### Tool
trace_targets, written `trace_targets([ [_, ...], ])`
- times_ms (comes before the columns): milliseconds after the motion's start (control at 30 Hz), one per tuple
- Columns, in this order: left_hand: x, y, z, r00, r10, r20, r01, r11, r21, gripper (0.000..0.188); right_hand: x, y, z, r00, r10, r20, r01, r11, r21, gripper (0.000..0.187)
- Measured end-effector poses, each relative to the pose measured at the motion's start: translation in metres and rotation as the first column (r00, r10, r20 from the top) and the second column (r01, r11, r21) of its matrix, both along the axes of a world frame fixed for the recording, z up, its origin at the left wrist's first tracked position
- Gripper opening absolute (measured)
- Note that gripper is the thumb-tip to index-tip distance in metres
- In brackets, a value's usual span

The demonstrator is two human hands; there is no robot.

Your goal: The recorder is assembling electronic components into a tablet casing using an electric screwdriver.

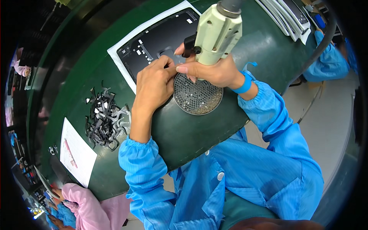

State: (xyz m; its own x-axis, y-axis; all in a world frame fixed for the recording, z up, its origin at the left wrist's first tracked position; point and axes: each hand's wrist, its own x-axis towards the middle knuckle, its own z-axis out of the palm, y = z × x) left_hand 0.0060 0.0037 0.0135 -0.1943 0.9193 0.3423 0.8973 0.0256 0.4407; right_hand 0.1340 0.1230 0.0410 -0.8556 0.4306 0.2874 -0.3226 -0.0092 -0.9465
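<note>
One pale tool point(217, 36) fills the right hand point(214, 71), above a round mesh point(197, 96) near the counter's point(188, 134) near edge; the left hand's point(152, 86) bent fingers meet the right fingertips, and I cannot tell whether they pinch anything. Past the hands a black panel point(159, 42) lies on white sheeting point(120, 64); toward the counter's left come dark strips point(103, 119), then paper point(85, 163) with a pen point(70, 153) on it.
</note>
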Motion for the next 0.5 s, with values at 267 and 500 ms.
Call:
trace_targets([
  [267, 0.003, 0.0011, 0.0034, 1.0, 0.009, 0.0, -0.009, 1.0, -0.002, 0.02, 0.0012, 0.0001, -0.0063, 0.998, -0.053, -0.018, 0.054, 0.998, 0.034, 0.029],
  [500, 0.0012, -0.0003, 0.0022, 1.0, 0.0, -0.018, -0.001, 0.999, -0.05, 0.026, 0.003, 0.0008, 0.0025, 1.0, -0.006, 0.02, 0.004, 0.998, 0.057, 0.027],
])
